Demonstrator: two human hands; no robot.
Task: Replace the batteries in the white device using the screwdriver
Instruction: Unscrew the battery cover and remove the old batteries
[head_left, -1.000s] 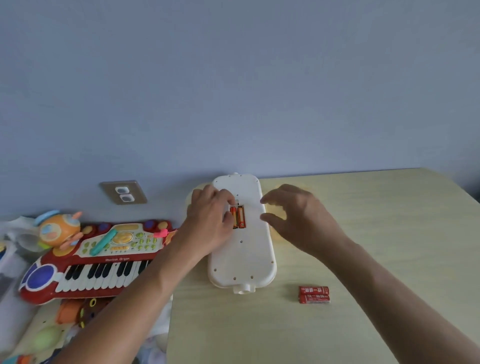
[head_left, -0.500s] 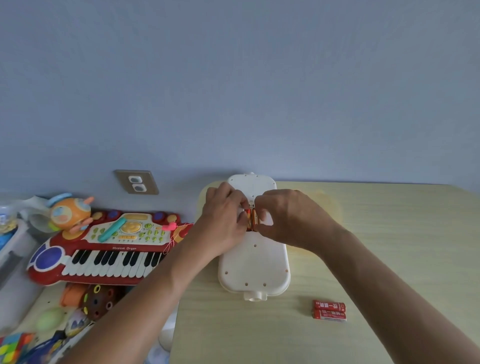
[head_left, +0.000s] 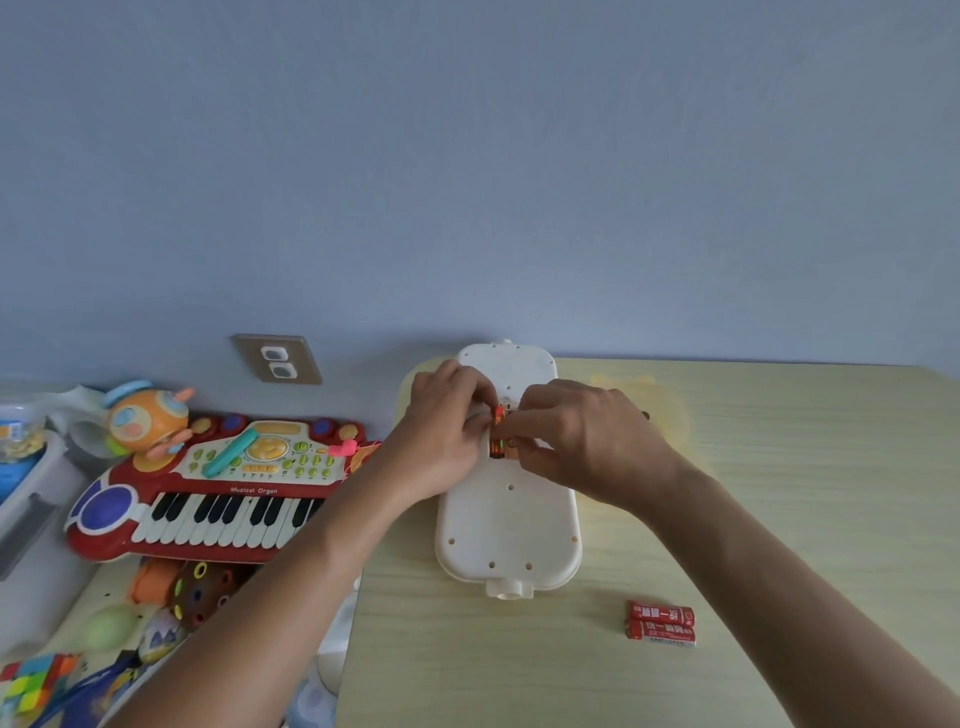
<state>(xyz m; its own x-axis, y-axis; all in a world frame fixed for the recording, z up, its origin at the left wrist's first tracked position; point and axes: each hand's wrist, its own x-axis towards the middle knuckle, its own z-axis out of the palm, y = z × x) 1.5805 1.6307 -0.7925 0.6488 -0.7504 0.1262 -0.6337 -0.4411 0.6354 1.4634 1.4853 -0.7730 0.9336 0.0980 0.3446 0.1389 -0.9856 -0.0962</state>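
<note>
Head view: I see my left hand (head_left: 447, 441) and right hand (head_left: 582, 441) both pinching an orange cylindrical battery (head_left: 497, 440) in the white plastic oblong device (head_left: 506, 525). Two red batteries (head_left: 661, 623) lie on the pale wood counter (head_left: 805, 519), nearer me than my right hand.

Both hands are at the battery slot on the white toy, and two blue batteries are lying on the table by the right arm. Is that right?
Almost. The two batteries lying on the table are red, not blue; the head view shows it. The rest holds: the left hand and right hand meet at the battery slot of the white toy, and the batteries lie beside the right arm.
</note>
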